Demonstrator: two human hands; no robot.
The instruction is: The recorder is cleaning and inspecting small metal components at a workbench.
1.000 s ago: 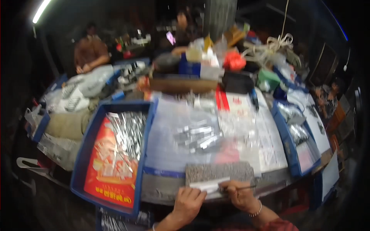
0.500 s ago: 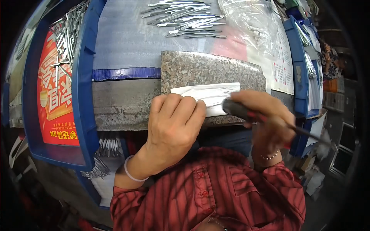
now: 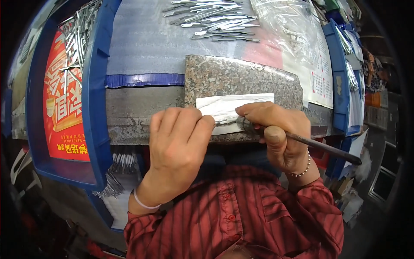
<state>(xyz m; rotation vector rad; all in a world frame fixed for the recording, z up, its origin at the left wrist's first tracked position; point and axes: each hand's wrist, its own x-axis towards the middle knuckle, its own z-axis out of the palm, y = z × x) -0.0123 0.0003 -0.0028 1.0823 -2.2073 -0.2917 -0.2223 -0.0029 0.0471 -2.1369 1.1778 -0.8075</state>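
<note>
Left hand (image 3: 179,149) lies palm down, fingers (image 3: 189,125) together and flat, tips pressing on the near edge of a white sheet (image 3: 228,105) and a small metal piece (image 3: 226,121) that pokes out just right of them. Nothing is gripped in that hand, it only presses. Right hand (image 3: 276,134) is closed around a dark tool (image 3: 319,146); thumb on top, fingers (image 3: 254,112) curled over the front end, handle running out behind the hand to the right and down. Tool tip meets the metal piece between the two hands' fingertips; exact contact is hard to tell.

The sheet lies on a speckled stone slab (image 3: 233,75), just beyond both sets of fingers. The slab sits at the near edge of the counter (image 3: 138,112), partly on a grey strip. Beyond the fingers, further up the counter, a loose pile of thin metal blades (image 3: 215,21) lies on a pale plastic cover. Right of that is a clear bag (image 3: 293,26) with more pieces, over a printed paper.

Left of the left-hand fingers is a blue tray (image 3: 97,86) with a red printed liner and more metal pieces at its far end. Below the tray, near the left wrist, another bunch of metal pieces (image 3: 123,162) shows under the counter edge. More blue trays (image 3: 340,64) stand right of the right hand. Wrist bands on both hands, red striped shirt (image 3: 241,216) below.
</note>
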